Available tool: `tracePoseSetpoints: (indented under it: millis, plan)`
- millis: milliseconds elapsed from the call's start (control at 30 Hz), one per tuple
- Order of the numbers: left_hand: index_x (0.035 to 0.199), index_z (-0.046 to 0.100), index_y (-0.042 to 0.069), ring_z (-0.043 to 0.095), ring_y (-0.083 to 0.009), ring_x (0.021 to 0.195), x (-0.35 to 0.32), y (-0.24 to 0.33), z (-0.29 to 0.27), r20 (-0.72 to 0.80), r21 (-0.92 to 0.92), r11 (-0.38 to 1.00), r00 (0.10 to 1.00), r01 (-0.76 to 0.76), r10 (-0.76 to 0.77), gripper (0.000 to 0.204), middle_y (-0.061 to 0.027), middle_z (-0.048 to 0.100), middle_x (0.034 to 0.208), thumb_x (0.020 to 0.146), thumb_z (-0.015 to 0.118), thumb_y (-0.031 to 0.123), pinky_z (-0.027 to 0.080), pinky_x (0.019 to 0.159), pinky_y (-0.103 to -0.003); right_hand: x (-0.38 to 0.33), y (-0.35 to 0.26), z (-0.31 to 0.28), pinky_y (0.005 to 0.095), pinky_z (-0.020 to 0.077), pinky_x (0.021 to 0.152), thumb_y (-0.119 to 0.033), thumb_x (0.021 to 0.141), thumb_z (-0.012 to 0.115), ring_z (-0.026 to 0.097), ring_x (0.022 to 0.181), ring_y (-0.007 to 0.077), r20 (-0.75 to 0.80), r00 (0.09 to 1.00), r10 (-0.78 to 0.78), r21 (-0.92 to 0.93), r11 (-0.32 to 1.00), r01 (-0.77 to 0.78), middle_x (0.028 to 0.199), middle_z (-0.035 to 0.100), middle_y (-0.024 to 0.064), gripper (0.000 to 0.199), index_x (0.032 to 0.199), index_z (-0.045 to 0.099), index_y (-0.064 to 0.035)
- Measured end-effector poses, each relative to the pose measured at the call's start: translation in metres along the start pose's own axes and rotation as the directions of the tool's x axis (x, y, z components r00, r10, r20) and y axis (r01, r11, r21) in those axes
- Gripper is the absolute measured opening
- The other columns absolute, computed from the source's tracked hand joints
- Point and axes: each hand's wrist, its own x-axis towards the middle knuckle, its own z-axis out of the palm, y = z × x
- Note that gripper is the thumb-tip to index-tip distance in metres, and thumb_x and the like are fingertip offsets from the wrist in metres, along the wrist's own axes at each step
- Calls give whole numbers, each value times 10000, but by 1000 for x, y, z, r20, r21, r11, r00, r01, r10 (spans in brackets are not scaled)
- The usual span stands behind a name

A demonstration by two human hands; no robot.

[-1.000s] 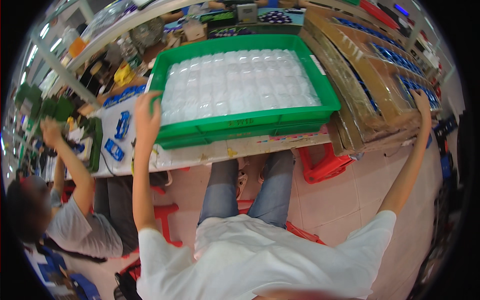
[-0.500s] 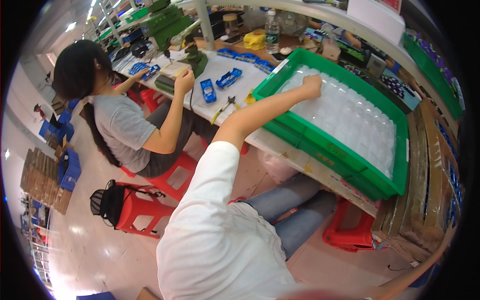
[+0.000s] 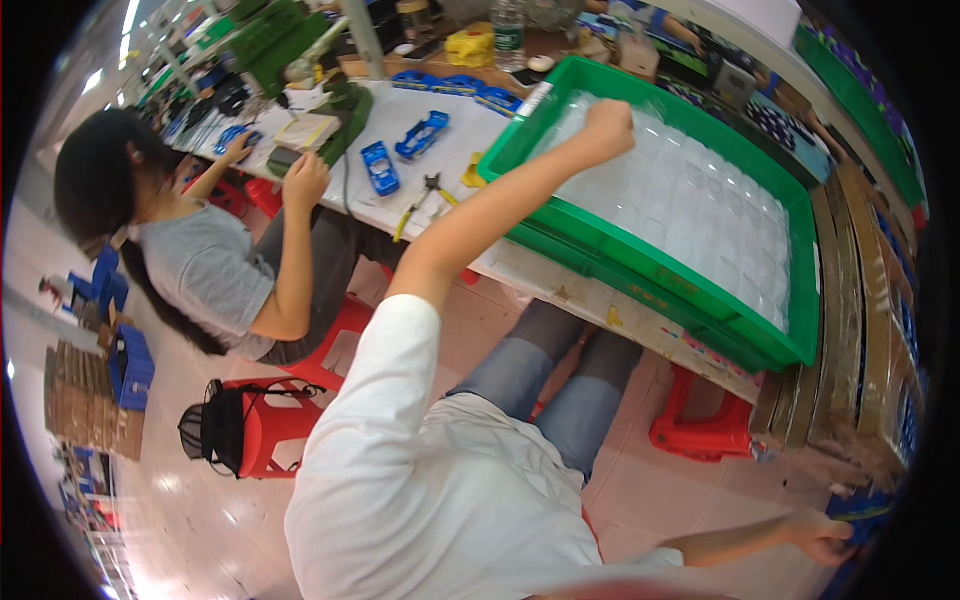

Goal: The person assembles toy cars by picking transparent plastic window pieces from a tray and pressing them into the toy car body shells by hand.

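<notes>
My left hand (image 3: 608, 132) is closed in a fist above the far left part of a green plastic crate (image 3: 650, 262). What it holds, if anything, is hidden. Rows of clear, moulded plastic trays (image 3: 690, 205) fill the crate. At the lower right, beside the cardboard stack, my right hand (image 3: 820, 537) has its fingers curled at a dark blue piece (image 3: 866, 508). The rim of the view blurs that piece, so its kind cannot be made out. Two blue toy car bodies (image 3: 380, 168) lie on the bench left of the crate.
Yellow-handled pliers (image 3: 425, 205) lie near the bench edge. More blue car bodies (image 3: 455, 85) line the back. A co-worker (image 3: 215, 260) sits at a green press (image 3: 340, 115) on the left. Stacked cardboard layers (image 3: 850, 330) stand right of the crate; a red stool (image 3: 700, 420) is below.
My right hand has come down from the right rim into view, beside a blue piece. The left fist has shifted slightly left and up in the picture. The whole view has turned a little.
</notes>
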Motion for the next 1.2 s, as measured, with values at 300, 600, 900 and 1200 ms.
tracePoseSetpoints:
  millis: [300,600,900,1200]
  plan:
    - [806,575,89,505,-217,772,-157,108,-102,-270,242,862,822,-446,502,232,-27,517,772,587,619,27,384,678,-340,-152,-204,33,415,367,865,-352,779,595,472,1019,276,932,-223,287,36,-683,-729,1156,452,159,621,1229,334,-12]
    - [857,637,94,505,-156,752,-212,112,-100,-182,198,858,843,-474,507,261,5,510,773,596,639,76,393,661,-288,-188,-229,61,350,389,648,-459,831,466,536,813,235,950,-305,71,-132,-792,-596,1045,513,154,511,1137,425,-53]
    - [819,639,69,552,-194,752,-217,107,-101,-170,-362,892,960,-271,223,204,-33,550,773,628,638,-3,422,630,-289,-200,-225,56,309,388,528,-450,855,382,535,619,241,932,-335,137,-99,-794,-600,874,556,187,519,1111,439,-2]
    - [979,525,-9,532,-124,763,-248,26,-86,214,-917,137,750,376,-626,242,-59,562,863,761,612,50,403,722,-252,-213,-239,35,326,426,568,-504,828,335,540,640,255,756,-611,232,-314,-691,-651,862,559,195,589,1096,445,10]
